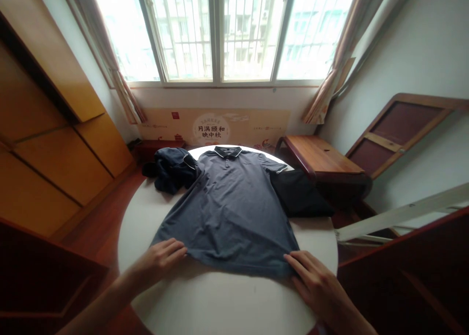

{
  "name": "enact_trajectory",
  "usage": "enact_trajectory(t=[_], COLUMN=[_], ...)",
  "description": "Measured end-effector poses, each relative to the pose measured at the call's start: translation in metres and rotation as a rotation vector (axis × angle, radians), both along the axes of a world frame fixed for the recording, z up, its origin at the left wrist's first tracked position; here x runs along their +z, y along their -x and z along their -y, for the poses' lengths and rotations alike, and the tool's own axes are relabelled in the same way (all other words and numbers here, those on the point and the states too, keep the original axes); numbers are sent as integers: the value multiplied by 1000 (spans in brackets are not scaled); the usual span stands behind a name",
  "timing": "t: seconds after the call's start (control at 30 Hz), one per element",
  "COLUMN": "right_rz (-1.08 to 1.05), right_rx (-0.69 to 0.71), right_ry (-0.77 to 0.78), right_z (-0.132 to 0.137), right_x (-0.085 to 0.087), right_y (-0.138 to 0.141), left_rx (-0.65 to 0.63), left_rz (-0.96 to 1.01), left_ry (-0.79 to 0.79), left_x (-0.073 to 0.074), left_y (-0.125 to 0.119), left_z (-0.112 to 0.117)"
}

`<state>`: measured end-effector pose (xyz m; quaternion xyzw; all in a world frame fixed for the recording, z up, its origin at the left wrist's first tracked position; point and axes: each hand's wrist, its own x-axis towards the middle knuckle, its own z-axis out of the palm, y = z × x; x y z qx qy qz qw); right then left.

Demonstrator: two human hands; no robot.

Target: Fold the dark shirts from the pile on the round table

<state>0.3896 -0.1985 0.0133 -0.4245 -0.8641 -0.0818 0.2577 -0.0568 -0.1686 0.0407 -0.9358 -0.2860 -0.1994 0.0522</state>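
Observation:
A grey-blue polo shirt (234, 212) lies spread out on a round white table (234, 301), its dark collar at the far side and its hem towards me. At the hem's left corner my left hand (167, 255) is closed on the fabric. My right hand (311, 274) grips the right corner of the hem, thumb below and fingers on top. The left sleeve is partly folded under or hidden, while the right sleeve lies flat over a folded black garment (298, 193).
A crumpled dark navy garment (174, 168) sits at the table's left back. Beyond the right edge stand a wooden cabinet (322, 154) and a leaning wooden panel (399, 129). Dark red furniture (414, 276) flanks the near right. A wide window (220, 36) is ahead.

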Motion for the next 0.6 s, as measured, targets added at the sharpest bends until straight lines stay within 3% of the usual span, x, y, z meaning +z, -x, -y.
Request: enact_trajectory(t=[0.17,0.33,0.47,0.6], right_rz=[-13,-60,-26,-17], right_rx=[-106,-184,-257,-311], right_ry=[-137,-183,-73,14], right_z=[-10,-11,-8,-5], right_x=[5,15,4,-14], right_y=[5,-11,-21,-21], left_rx=[43,83,231,405], left_rz=[109,24,48,129], left_ry=[-20,-27,66,127], left_x=[6,-9,-24,-25], left_y=[-4,1,7,10], left_z=[2,11,19,18])
